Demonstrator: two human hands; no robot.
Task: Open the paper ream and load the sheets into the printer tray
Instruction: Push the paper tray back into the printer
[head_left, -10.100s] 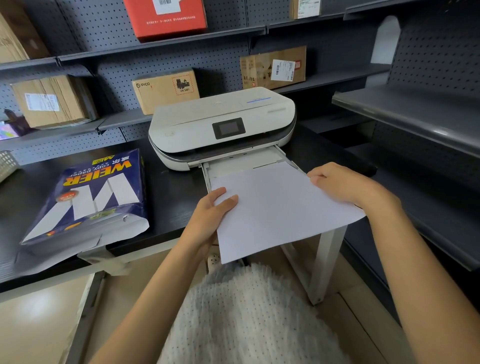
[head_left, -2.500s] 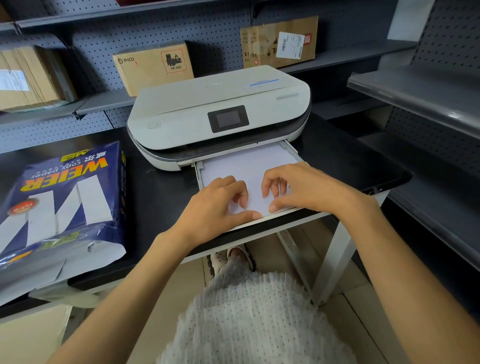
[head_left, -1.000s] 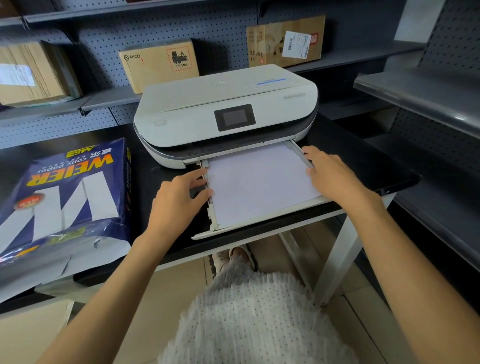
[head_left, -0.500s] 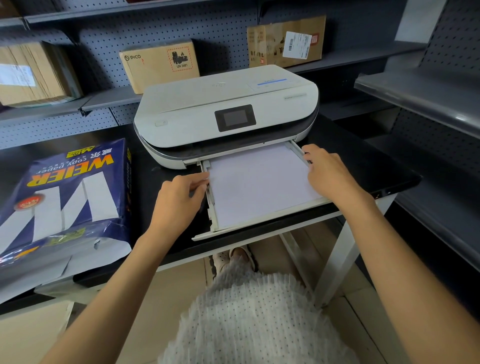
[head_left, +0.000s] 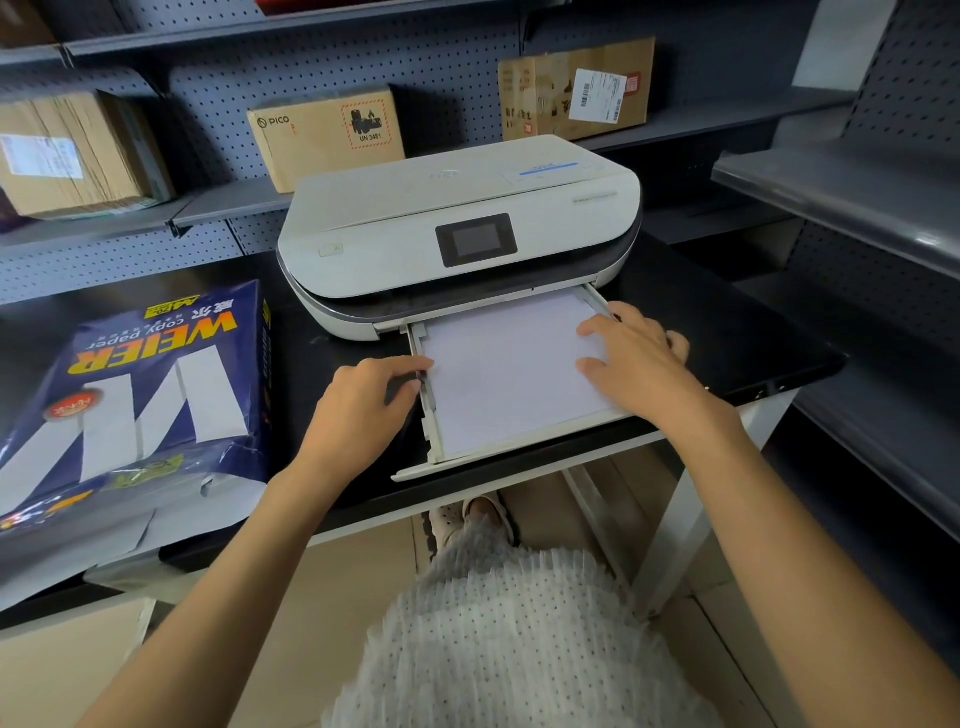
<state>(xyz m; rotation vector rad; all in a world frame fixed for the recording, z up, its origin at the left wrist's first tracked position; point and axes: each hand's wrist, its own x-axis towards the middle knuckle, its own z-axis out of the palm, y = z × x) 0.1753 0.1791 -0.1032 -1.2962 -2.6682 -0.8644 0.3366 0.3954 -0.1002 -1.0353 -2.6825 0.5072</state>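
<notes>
At the far left, a blue pack of copy paper (head_left: 140, 395) is seen lying flat on the black table (head_left: 727, 332). Its near end is torn open, and the loose wrapper hangs over the table's front edge. Behind it, a brown box (head_left: 78, 153) is kept on a grey shelf (head_left: 218, 205), and a box marked PICO (head_left: 324, 135) is set further right on the same shelf.

Next, the left hand (head_left: 363, 410) is seen at the left wall of the paper tray (head_left: 434, 431). Its fingers are curled, and the fingertips are pressed against that wall.

In the middle, the white printer (head_left: 457, 228) is placed on the table, and its tray is pulled out toward the person. A stack of white sheets (head_left: 504, 374) is laid flat inside the tray.

The right hand (head_left: 634, 358) is laid open on the right side of the sheets, fingers spread, with nothing gripped. One more brown box (head_left: 574, 88) is stood on the shelf behind the printer.
</notes>
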